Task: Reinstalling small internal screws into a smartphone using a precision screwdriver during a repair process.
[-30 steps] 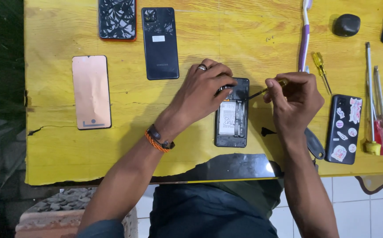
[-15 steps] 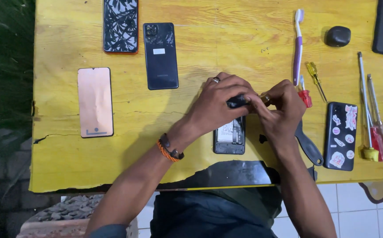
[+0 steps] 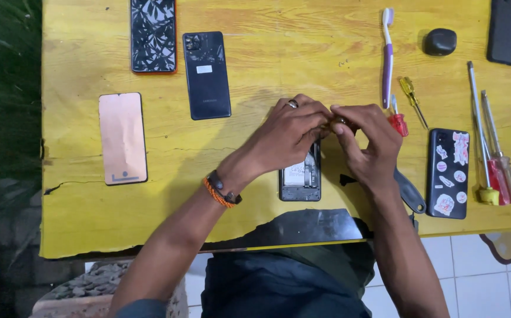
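Head view, looking straight down on a yellow wooden table (image 3: 267,65). Both hands meet over the top end of an opened phone (image 3: 300,176) lying near the table's front edge, back cover off.

Left hand (image 3: 288,135): fingers curled down and closed over the phone's upper part, a ring on one finger, an orange and black wristband (image 3: 223,189) at the wrist. Right hand (image 3: 370,147): fingertips pinched together against the left fingers, closed on something small and dark. What it is cannot be told; the fingers hide it.

Doing this step well, as a judgement: keep the left hand pressing the phone flat so it cannot slide, work the pinched piece with small moves, and keep it low over the table so a dropped part stays close.

The opened phone: black frame, only its lower half visible, showing a pale battery label and dark internal parts. Its upper end is covered by the hands.

Around it: a red-handled screwdriver (image 3: 398,121) just beside the right hand, a yellow-handled screwdriver (image 3: 411,97) and a purple toothbrush (image 3: 388,56) farther up. A sticker-covered phone (image 3: 448,174) lies to the right, a black phone (image 3: 206,73) and a copper-coloured panel (image 3: 123,138) to the left.
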